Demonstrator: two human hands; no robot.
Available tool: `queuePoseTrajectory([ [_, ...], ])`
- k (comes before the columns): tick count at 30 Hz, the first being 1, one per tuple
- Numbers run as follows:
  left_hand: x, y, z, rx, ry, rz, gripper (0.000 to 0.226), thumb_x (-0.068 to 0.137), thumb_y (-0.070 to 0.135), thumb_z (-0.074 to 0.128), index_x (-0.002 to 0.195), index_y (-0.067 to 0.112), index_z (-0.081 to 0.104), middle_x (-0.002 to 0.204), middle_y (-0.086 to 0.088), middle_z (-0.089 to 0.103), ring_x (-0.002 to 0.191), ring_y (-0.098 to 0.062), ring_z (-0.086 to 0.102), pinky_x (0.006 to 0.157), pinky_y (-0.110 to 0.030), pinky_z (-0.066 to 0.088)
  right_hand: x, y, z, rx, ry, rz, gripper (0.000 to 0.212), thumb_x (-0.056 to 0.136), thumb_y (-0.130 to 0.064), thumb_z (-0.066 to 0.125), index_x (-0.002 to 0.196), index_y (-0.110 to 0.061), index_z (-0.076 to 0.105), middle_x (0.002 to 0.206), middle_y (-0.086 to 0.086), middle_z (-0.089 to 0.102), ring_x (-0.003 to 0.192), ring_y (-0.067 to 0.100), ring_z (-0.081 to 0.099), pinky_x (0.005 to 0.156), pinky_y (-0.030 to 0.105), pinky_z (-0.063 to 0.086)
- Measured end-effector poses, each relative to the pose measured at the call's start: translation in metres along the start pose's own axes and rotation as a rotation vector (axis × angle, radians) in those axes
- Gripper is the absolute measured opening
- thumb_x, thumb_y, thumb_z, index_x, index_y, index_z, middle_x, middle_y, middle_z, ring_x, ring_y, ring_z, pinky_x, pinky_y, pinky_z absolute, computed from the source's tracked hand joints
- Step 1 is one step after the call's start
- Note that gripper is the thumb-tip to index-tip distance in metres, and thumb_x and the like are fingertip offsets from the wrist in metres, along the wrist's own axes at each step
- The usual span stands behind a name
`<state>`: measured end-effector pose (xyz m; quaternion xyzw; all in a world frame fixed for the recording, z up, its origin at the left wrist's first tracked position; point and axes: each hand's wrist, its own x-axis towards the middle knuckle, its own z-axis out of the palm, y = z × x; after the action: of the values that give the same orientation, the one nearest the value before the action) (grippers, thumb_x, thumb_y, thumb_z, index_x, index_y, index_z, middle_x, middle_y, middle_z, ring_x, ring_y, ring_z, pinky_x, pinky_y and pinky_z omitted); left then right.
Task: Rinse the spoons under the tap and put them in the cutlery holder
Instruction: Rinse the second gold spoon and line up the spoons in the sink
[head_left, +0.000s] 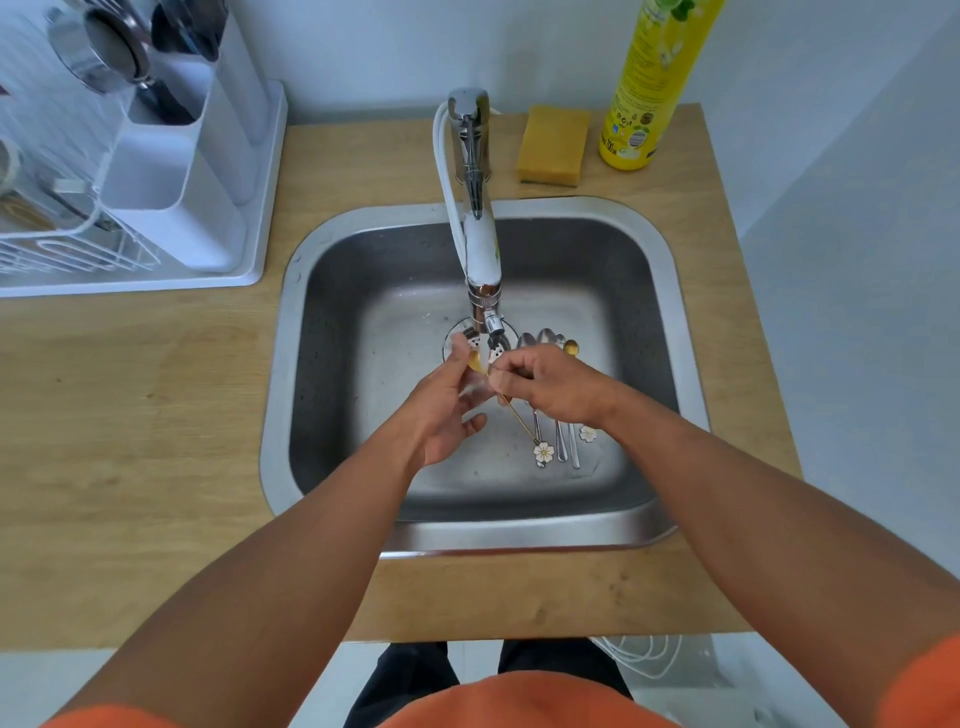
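A: A gold spoon (511, 410) with a flower at its handle end was held over the sink (670, 291), its bowl up under the tap (480, 260), right above the drain.

B: And the grip?

A: The thin handle was pinched by the right hand (553, 387), fingers clamped together on it. The bowl end was being rubbed by the left hand (449, 408); its fingers were curled loosely round the bowl, though whether they were fully closed on it could not be told, blurred as they were.

B: So the rinsing step was in hand?

A: That was the reading, yes. Nothing could be seen put away from this batch for certain. More spoons (548, 343) were left lying on the sink floor just right of the drain, partly hidden under the right hand, a second flower handle among them.

B: And the holder?

A: The white cutlery holder (171, 192) was stood on the table (130, 415) at the far left, well apart from the sink, beside a wire rack (78, 249).

B: What would be called for next?

A: Once rinsed, the spoon would need to be carried left across the table and dropped handle-down into one of the holder's compartments, likely with one hand, then another spoon picked up.
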<state>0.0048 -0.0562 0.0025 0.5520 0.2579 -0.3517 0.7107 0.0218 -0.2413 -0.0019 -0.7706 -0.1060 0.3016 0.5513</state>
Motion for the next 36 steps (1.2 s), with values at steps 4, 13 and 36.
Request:
queuePoseTrajectory([
  [4,0.001,-0.004,0.002,-0.016,-0.115,-0.04,0.061,0.089,0.086,0.034,0.103,0.035,0.064,0.104,0.011,0.069,0.102,-0.007,0.057,0.086,-0.035,0.034,-0.001,-0.002,-0.003,0.018,-0.048,-0.007,0.02,0.102,-0.02,0.064,0.09,-0.006,0.071,0.074,-0.013,0.064,0.066,-0.003,0.055,0.066,0.013,0.044],
  [13,-0.005,-0.01,-0.006,0.01,-0.145,-0.026,0.042,0.091,0.068,0.051,0.116,0.042,0.072,0.108,0.018,0.075,0.11,-0.012,0.057,0.089,-0.039,0.035,-0.009,0.003,-0.004,0.066,-0.066,0.019,0.02,0.103,-0.011,0.061,0.084,-0.008,0.067,0.066,-0.02,0.063,0.06,-0.007,0.053,0.06,0.006,0.041],
  [36,-0.004,-0.014,0.016,-0.011,0.312,0.115,0.009,0.084,0.024,0.083,0.09,0.026,0.076,0.079,0.009,0.078,0.069,0.001,0.074,0.08,-0.034,0.046,-0.01,0.01,0.028,-0.007,0.214,0.072,0.027,0.103,-0.034,0.062,0.08,-0.022,0.07,0.063,-0.014,0.062,0.054,0.0,0.047,0.058,0.021,0.041],
])
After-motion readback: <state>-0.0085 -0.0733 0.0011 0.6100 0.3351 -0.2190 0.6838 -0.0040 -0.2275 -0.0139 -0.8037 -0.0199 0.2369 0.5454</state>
